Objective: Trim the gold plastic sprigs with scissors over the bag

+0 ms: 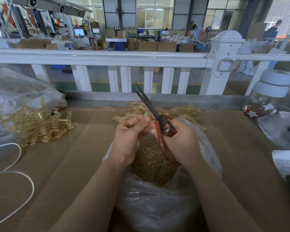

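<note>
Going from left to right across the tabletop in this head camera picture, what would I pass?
White cord → pile of gold sprigs spilling from a clear bag → left hand → scissors gripped by the right hand, over the open bag of trimmings → jar with white stars.

A single wide-angle head view looks forward and down, close over the brown cardboard-covered table (70, 158), and faces outward across a white railing (97, 58) into the workshop.
</note>
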